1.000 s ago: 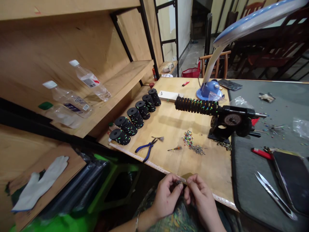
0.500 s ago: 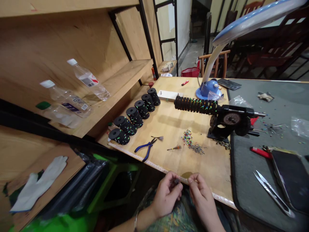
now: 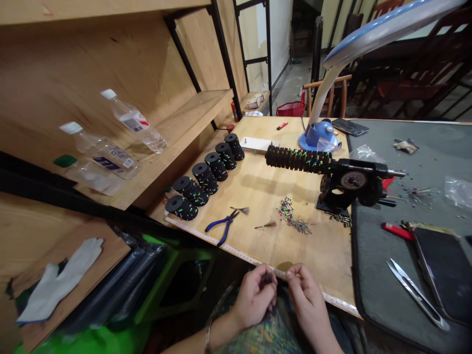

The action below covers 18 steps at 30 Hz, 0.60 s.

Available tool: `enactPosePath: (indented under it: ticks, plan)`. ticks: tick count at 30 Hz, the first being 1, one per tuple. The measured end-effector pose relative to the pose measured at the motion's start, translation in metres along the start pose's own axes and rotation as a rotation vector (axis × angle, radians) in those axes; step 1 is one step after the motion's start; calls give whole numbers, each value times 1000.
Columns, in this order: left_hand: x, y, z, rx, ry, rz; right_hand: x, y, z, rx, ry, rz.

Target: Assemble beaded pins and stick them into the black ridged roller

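My left hand (image 3: 257,293) is closed at the table's front edge, its fingers curled round something small and dark that I cannot make out. Just to its right, my right hand (image 3: 307,294) pinches with thumb and forefinger; whatever lies between those fingertips is too small to name. Beyond the hands lie a pile of coloured beads (image 3: 286,210) and a heap of small metal pieces (image 3: 301,226). A small bundle with an orange-tipped tuft (image 3: 270,224) rests left of them. Blue-handled pliers (image 3: 222,227) lie open near the front edge.
Black spools (image 3: 179,206) stand in a row at the left. A winding device (image 3: 350,182) holds a long black coil (image 3: 298,159) under a blue lamp (image 3: 319,135). Tweezers (image 3: 416,294) lie on the grey mat (image 3: 376,275). Bottles (image 3: 140,128) rest on the shelf.
The fingers of my left hand have closed further over the small dark thing, which shows less now. My right hand stays nearly in place, still pinching.
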State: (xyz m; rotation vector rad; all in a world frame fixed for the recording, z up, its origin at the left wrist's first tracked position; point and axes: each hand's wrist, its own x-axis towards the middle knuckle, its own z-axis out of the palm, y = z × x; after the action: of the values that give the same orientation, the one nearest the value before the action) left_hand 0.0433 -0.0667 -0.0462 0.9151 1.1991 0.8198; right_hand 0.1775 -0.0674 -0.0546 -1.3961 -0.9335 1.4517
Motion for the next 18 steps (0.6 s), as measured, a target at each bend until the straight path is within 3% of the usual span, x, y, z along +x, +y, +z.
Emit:
enactPosePath:
  ticks: [6,12,18]
  plan:
    - [1,5,1,147,78,153,0,3,2,-25,-26,-27]
    - [2,6,4,260,112,159,0,5,1,-16,-101,-16]
    - [2,18,-7,273,124,191,-1,-4,-7,-234,-201,-132]
